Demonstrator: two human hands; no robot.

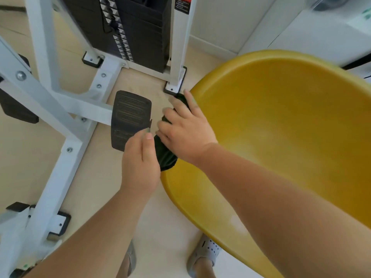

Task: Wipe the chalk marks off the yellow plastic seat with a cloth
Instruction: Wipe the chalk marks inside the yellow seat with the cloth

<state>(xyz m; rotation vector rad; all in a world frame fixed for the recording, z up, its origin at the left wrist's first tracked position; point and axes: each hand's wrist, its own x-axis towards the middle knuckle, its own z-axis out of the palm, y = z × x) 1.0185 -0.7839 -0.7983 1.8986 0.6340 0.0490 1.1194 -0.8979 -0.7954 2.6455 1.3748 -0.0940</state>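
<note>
R hand [186, 135], grip spread flat, presses black cloth [165, 157] on yellow seat [281, 117] rim w/ L hand [140, 163] grip pinching cloth's near end (white gym frame [46, 57] beside).

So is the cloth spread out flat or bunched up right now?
Bunched. The cloth lies as a dark roll along the rim of the yellow seat, under the flat right hand, not spread open.

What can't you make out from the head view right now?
Head view:
- cloth: mostly under the right hand.
- left hand: whether it pinches the cloth; motion blur.
- yellow seat: right forearm covers the near part; frame cuts its right side.
- chalk marks: faint, blurred.
</note>
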